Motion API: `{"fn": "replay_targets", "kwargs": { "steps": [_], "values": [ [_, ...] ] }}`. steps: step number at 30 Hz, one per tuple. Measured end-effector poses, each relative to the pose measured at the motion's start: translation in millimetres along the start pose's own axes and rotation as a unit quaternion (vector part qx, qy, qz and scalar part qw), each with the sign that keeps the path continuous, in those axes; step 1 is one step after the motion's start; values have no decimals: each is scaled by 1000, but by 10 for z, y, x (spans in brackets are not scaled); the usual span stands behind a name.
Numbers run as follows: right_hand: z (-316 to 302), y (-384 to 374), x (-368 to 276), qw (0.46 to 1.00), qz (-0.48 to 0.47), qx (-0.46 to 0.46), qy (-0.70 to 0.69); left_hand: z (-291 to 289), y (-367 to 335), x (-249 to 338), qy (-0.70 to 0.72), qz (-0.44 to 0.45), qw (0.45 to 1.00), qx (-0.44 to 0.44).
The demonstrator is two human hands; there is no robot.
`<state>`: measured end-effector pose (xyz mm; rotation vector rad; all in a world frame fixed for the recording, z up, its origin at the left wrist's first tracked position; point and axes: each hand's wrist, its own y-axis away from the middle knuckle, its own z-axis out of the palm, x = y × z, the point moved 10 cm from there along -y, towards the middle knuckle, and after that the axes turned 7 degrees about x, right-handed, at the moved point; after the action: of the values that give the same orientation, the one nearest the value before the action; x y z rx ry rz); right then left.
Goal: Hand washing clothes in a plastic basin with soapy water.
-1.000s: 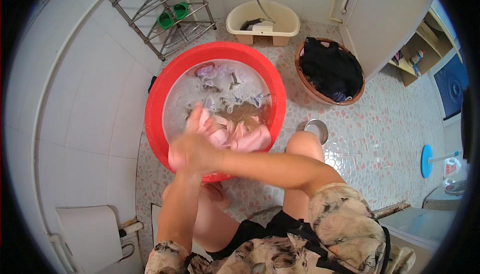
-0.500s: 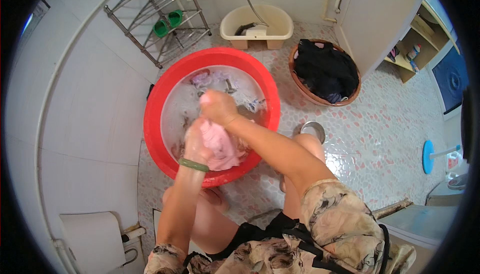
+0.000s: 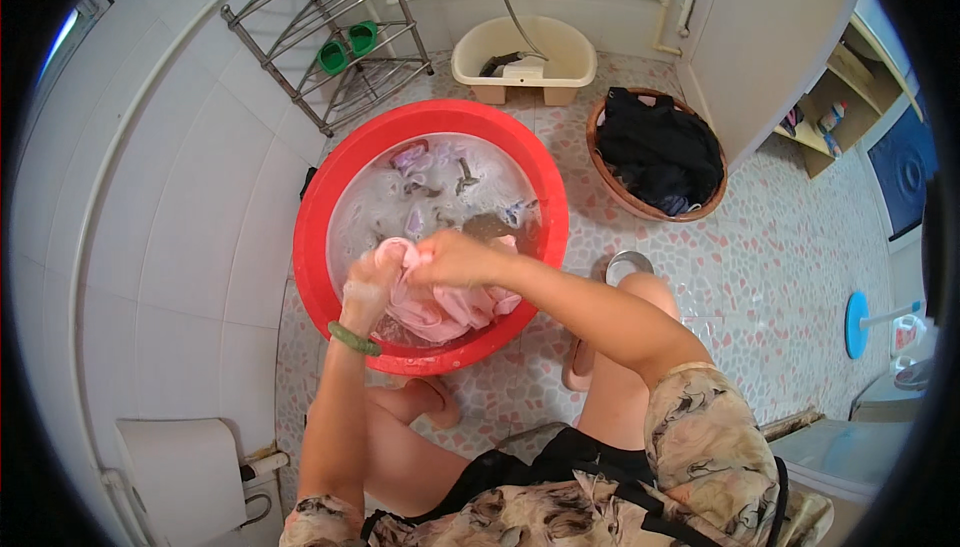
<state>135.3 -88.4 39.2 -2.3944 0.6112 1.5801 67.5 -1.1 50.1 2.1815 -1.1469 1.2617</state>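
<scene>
- Pink cloth [image 3: 440, 311]: top fold bunched betw. both hands, rest sagging into the near half of the basin; prob heavy w/ water, so a weak hold could drop it w/ a splash
- L hand [image 3: 374, 273]: closed round the fold, foam at the wrist; I'd reckon suds make it slick, so this end might slide out first
- R hand [image 3: 455, 258]: fingers closed on the fold just beside the L hand, bit blurred on my feed, so can't tell how firmly; uneven pull could stretch the fabric
- Green bangle [image 3: 354, 338]: on the L wrist; a loose fold might snag on it if twisted too near
- Soapy water [image 3: 375, 217]: cloudy, w/ purple [image 3: 409, 155] & dark items [image 3: 466, 177] in it; can't see what's under; running dye could stain the pink
- Red basin [image 3: 312, 237]: a hard tug against its near rim could slop water out
- Tiled floor [image 3: 745, 277]: glossy to my eye, maybe wet; drips could make the slippers [image 3: 437, 404] skid
- Metal bowl [image 3: 626, 264]: right by the R knee [image 3: 650, 293], partly hidden; a knee swing could knock it
- Brown tub [image 3: 690, 214]: off right, black garment [image 3: 655, 142] heaped in it; only a big splash would reach
</scene>
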Motion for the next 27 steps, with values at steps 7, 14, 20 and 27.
{"fn": "replay_targets", "kwargs": {
  "steps": [7, 14, 20, 27],
  "values": [
    [-1048, -138, 135, 852, 33, 147, -501, 365, 421, -336, -46, -195, 947, -250],
    [-995, -126, 387, 881, 34, 328, -338, 104, 51, 152, 343, -40, 937, -50],
    [346, 436, -1189, 896, -375, 235, -31, 592, -111, -262, 667, -188, 647, -317],
    [-222, -386, -282, 923, -142, 301, 194, 827, 107, -440, 581, -306, 754, -22]
  ]
}}
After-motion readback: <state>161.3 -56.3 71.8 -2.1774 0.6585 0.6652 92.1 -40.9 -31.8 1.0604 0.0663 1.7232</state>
